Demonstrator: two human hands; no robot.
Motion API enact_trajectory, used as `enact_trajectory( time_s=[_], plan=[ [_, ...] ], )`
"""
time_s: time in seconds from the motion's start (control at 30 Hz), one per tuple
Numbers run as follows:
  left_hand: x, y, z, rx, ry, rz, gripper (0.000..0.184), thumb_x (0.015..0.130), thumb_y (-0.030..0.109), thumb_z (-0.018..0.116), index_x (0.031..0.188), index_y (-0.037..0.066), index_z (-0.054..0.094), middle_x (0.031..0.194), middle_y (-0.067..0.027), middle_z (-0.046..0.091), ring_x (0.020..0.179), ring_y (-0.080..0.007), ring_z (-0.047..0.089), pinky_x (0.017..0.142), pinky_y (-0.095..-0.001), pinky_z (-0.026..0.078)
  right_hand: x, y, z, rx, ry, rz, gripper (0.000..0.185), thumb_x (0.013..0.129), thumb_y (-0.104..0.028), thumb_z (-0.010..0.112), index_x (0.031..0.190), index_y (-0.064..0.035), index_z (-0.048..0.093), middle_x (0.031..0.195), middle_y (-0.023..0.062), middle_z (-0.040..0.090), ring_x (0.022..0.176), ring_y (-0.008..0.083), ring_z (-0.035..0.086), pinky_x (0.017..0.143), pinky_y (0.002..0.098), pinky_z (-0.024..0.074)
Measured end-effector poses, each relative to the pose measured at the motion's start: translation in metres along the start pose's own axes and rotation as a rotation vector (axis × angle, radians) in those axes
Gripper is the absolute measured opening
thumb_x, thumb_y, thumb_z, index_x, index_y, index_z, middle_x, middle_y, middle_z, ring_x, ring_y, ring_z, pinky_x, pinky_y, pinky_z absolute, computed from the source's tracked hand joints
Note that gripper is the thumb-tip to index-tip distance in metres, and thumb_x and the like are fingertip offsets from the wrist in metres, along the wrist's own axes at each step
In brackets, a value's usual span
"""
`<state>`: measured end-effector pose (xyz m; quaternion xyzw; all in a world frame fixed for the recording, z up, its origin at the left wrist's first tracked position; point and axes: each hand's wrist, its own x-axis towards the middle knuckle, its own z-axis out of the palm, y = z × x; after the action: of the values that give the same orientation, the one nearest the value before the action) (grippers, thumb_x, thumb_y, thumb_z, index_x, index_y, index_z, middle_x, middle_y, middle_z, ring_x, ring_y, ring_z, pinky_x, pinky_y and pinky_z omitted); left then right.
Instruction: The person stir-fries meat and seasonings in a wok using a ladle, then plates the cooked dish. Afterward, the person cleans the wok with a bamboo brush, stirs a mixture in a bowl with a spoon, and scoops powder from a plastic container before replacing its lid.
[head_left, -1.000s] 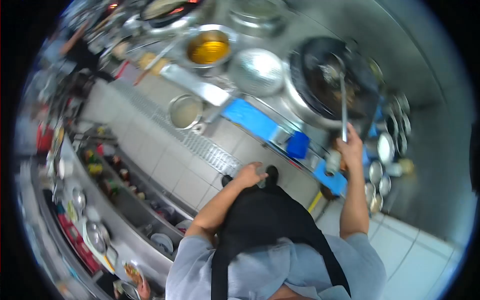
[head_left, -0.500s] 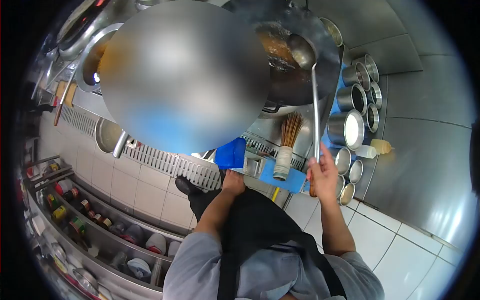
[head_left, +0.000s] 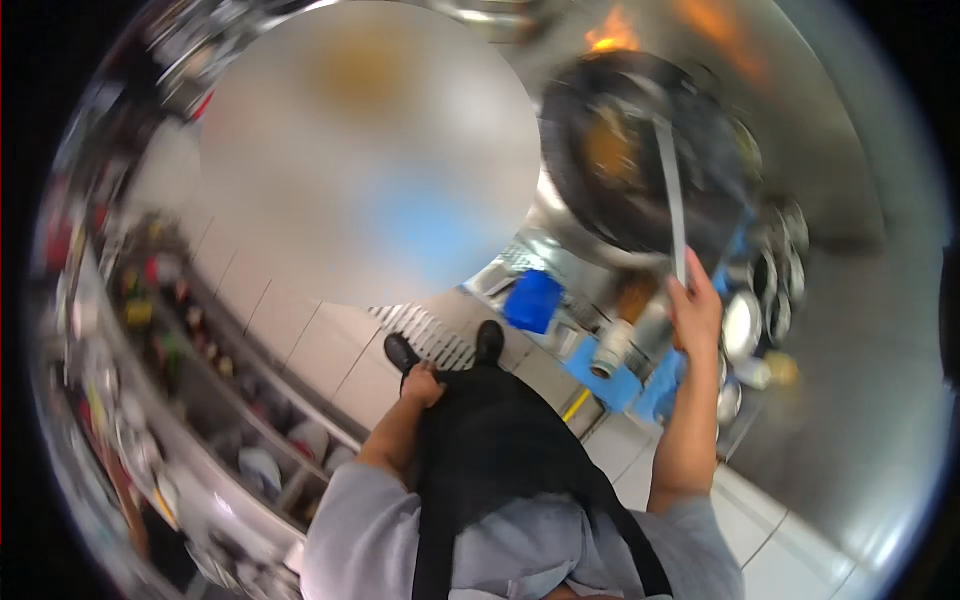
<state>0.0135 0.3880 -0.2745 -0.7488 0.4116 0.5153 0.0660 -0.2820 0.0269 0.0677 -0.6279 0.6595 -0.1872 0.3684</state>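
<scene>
My right hand (head_left: 695, 308) is wrapped round the handle of a long metal ladle (head_left: 672, 185). The ladle reaches into a black wok (head_left: 575, 190), its bowl blurred near the far side. Some brownish-yellow food or liquid (head_left: 608, 148) lies in the wok. Orange flames (head_left: 612, 32) rise behind the far rim. At the left edge of my black apron (head_left: 490, 430), my left hand (head_left: 424, 385) is low, its fingers curled; whether they grip anything is hidden.
A bamboo brush (head_left: 614, 345) and a blue container (head_left: 533, 300) are along the stove's front. Several metal pots, one with white contents (head_left: 741, 325), stand at the right. A shelf of jars and containers (head_left: 250, 400) runs along the left. A large blurred disc covers the upper left.
The view has swung, shifting the wok right. Flames now show behind it. My left hand has come away from the counter front to my apron's side; my right hand keeps the ladle.
</scene>
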Motion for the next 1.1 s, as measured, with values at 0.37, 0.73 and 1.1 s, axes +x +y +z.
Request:
enact_trajectory(
  time_s=[0.37, 0.73, 1.1],
  plan=[
    [-0.128, -0.248, -0.057, -0.706, 0.684, -0.379, 0.065, 0.086, 0.028, 0.07, 0.142, -0.002, 0.057, 0.155, -0.0209, 0.05, 0.145, -0.0362, 0.046, 0.12, -0.0406, 0.039, 0.013, -0.01, 0.061, -0.514, 0.307, -0.602, 0.073, 0.089, -0.011, 0.075, 0.157, -0.0085, 0.047, 0.126, 0.0179, 0.065, 0.103, 0.0309, 0.066, 0.092, 0.0404, 0.0525],
    [-0.328, -0.323, -0.055, -0.897, 1.35, -0.376, 0.055, 0.09, 0.023, 0.072, 0.138, 0.001, 0.059, 0.155, -0.0179, 0.05, 0.142, -0.0367, 0.048, 0.117, -0.0444, 0.041, -0.252, -0.314, 0.501, -0.169, -1.358, -0.958, 0.057, 0.096, -0.008, 0.07, 0.15, -0.0054, 0.054, 0.106, 0.0046, 0.071, 0.085, 0.009, 0.064, 0.079, 0.0269, 0.0548],
    [-0.351, -0.368, -0.082, -1.749, 1.627, -0.303, 0.045, 0.096, 0.008, 0.072, 0.138, -0.002, 0.059, 0.126, -0.0151, 0.07, 0.107, -0.0171, 0.069, 0.089, -0.0295, 0.056, -0.346, -0.462, 0.726, -0.134, -1.711, -0.67, 0.058, 0.1, -0.013, 0.067, 0.153, 0.0011, 0.047, 0.113, 0.0101, 0.073, 0.09, 0.0136, 0.067, 0.079, 0.0286, 0.056]
  ],
)
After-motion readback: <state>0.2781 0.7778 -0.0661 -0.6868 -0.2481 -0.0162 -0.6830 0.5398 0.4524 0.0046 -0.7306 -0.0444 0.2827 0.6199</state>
